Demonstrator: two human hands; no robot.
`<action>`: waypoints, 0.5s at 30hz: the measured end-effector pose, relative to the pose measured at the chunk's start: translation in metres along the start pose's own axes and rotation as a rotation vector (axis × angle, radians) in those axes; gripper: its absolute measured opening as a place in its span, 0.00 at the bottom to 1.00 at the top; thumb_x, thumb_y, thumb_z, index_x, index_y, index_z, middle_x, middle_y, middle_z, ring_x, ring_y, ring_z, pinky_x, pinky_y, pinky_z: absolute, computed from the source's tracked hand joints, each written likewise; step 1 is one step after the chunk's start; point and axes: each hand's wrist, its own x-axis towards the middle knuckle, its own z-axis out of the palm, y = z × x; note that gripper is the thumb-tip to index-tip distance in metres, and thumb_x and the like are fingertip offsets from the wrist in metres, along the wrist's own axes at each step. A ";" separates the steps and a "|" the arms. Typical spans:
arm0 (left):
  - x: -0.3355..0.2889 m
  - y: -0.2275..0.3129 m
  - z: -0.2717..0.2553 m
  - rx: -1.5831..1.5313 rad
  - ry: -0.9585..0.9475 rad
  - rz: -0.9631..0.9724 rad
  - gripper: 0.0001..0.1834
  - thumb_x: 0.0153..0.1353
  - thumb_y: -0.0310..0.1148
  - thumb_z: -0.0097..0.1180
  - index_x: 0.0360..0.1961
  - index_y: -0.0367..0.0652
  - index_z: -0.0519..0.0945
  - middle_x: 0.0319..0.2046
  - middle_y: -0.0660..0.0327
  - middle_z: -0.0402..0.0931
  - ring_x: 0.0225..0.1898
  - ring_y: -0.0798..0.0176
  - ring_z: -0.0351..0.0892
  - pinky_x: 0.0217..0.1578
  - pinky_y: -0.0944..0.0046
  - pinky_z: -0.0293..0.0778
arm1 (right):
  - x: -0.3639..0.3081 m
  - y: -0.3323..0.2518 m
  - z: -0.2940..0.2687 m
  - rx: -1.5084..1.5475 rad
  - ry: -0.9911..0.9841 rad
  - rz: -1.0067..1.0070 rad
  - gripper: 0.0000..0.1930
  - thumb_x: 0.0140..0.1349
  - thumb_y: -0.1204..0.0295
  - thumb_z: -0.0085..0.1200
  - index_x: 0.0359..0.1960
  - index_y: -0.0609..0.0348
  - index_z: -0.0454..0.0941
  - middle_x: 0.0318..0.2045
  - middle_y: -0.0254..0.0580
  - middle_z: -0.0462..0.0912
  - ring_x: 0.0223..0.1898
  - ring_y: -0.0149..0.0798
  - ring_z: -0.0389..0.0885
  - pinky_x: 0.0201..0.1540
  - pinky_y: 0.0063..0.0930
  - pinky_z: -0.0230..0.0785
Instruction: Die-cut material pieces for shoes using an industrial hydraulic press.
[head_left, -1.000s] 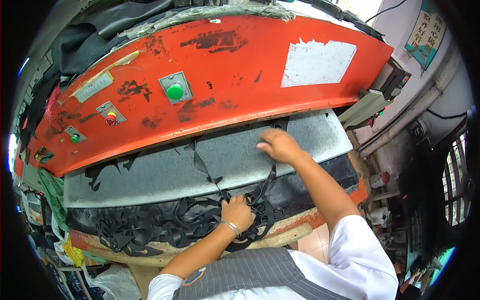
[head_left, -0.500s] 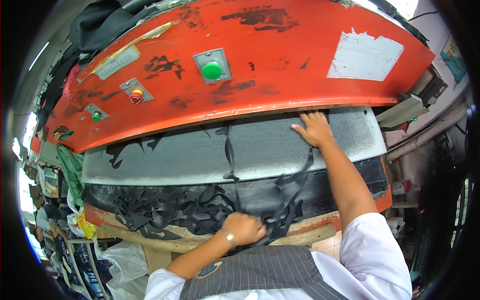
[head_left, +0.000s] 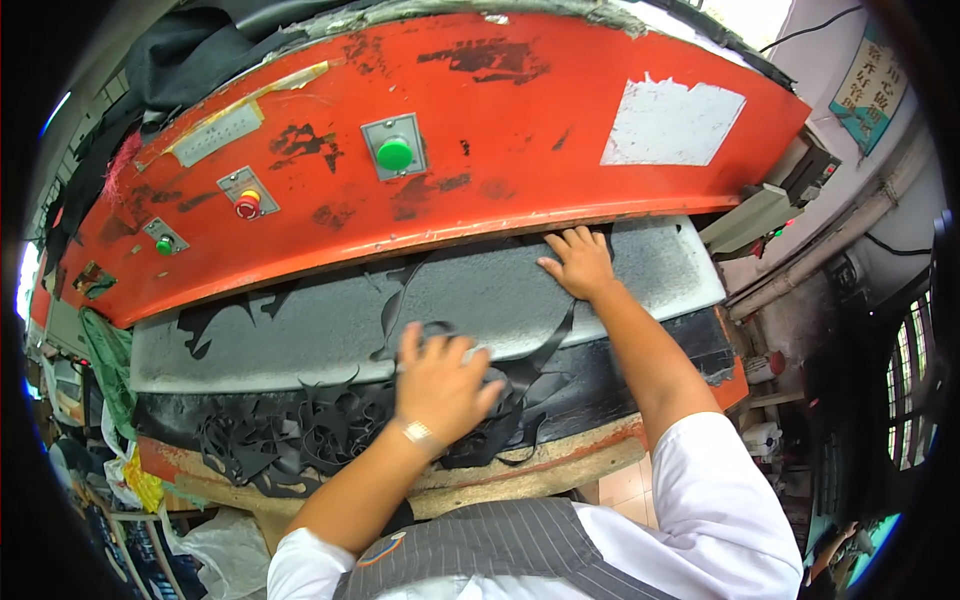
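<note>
My left hand is open with its fingers apart, slightly blurred, over the near edge of a pale grey pad. Black cut-out scrap strips of thin, leather-like material curve across the pad beside its fingers. Farther right, my right hand lies flat and open on the pad, fingertips close to the lower edge of a red machine housing. A dark strip hangs down from near that hand. A tangled heap of black scraps lies on the dark ledge along the pad's near side.
The housing carries a large green push button, a red stop button and a smaller green button. A grey metal bracket juts out at its right end. A worn wooden edge runs in front of me.
My left hand has let go of the scraps, moved up and forward over the pad, and spread its fingers. My right hand stays on the pad. The view has shifted slightly.
</note>
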 end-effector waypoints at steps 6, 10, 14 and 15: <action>0.086 0.060 0.100 -0.152 -0.092 0.007 0.24 0.54 0.52 0.59 0.41 0.42 0.77 0.40 0.57 0.72 0.44 0.54 0.70 0.50 0.55 0.63 | -0.004 0.008 0.007 -0.077 0.097 0.029 0.27 0.62 0.47 0.47 0.55 0.52 0.74 0.53 0.39 0.74 0.60 0.41 0.66 0.66 0.49 0.47; 0.091 0.063 0.126 -0.191 0.026 0.080 0.17 0.61 0.45 0.54 0.34 0.40 0.74 0.32 0.53 0.74 0.38 0.50 0.74 0.41 0.56 0.69 | -0.001 0.008 0.004 -0.032 -0.067 0.180 0.34 0.64 0.41 0.37 0.61 0.54 0.69 0.62 0.42 0.67 0.67 0.46 0.56 0.71 0.54 0.32; 0.088 0.068 0.115 -0.731 -0.228 -0.335 0.18 0.66 0.44 0.48 0.32 0.38 0.72 0.23 0.44 0.75 0.30 0.41 0.78 0.35 0.48 0.72 | 0.007 0.008 0.000 -0.020 -0.234 0.263 0.40 0.64 0.37 0.31 0.68 0.53 0.60 0.72 0.40 0.50 0.74 0.45 0.39 0.71 0.56 0.23; 0.081 0.068 0.112 -0.711 -0.221 -0.358 0.18 0.66 0.44 0.48 0.32 0.38 0.72 0.23 0.44 0.75 0.30 0.41 0.78 0.35 0.48 0.72 | 0.008 0.006 -0.002 0.002 -0.230 0.241 0.40 0.64 0.37 0.31 0.68 0.53 0.60 0.72 0.40 0.50 0.74 0.45 0.39 0.71 0.56 0.23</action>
